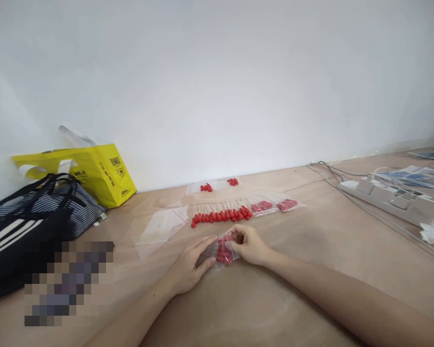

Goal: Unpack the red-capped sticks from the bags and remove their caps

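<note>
Left hand (190,266) and right hand (249,245) pinching a small clear plastic bag (222,250), red bead-like contents blurred, bag edges hard to trace, smooth brown table (311,270)

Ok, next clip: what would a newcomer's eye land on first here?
Red stands out: a row of red-tipped sticks lies just beyond the hands. At the centre the left hand and right hand hold a small clear bag of red pieces between them. A bright yellow bag stands against the wall at far left.
</note>
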Demonstrator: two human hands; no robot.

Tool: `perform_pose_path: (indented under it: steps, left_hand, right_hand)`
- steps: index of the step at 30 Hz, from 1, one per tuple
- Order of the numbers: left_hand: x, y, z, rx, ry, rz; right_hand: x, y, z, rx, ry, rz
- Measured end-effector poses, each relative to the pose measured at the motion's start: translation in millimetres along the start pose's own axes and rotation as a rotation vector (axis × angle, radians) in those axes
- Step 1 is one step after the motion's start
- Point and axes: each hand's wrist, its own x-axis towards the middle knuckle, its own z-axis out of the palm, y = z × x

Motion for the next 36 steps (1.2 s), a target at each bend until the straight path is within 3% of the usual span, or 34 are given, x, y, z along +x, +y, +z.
perform_pose_path:
  steps: [5, 10, 13, 16, 18, 21, 24, 27, 30, 33, 36]
  left_hand:
    - [1, 2, -1.6, 0.022, -0.013, -0.007]
    - [1, 3, -2.3, 0.037, -0.006, -0.026]
    - [0, 2, -3.2, 0.03, -0.009, -0.045]
    - [-1, 1, -4.6, 0.004, -0.021, -0.066]
    - [1, 3, -5.4, -0.017, 0.01, -0.081]
    - [11, 13, -5.6, -0.115, 0.104, -0.128]
    - [28, 27, -4.1, -0.441, 0.137, -0.346]
    - [43, 39, -2.2, -0.863, 0.077, -0.611]
    - [49, 44, -1.2, -1.044, -0.01, -0.699]
    - [54, 42, -5.4, -1.02, -0.015, -0.729]
    - [65, 24, -21.7, -0.955, 0.022, -0.727]
  right_hand:
    - [3, 3, -20, 0.169, -0.003, 0.092]
    - [2, -6, -66, 0.209, 0.058, 0.287]
    - [3, -11, -97, 0.248, 0.148, 0.167]
    - [3, -17, -112, 0.193, 0.205, -0.013]
    - [1, -20, -107, 0.119, 0.286, -0.16]
    - [-5, -21, -81, -0.138, 0.363, -0.414]
    - [-14, -20, -50, -0.488, 0.225, -0.717]
    - [-19, -19, -29, -0.75, 0.084, -0.934]
    - [-19, -20, -20, -0.883, 0.013, -1.013]
    - [-19, -22, -18, -0.893, -0.007, -1.027]
    - [-20, -21, -21, -0.841, 0.067, -0.975]
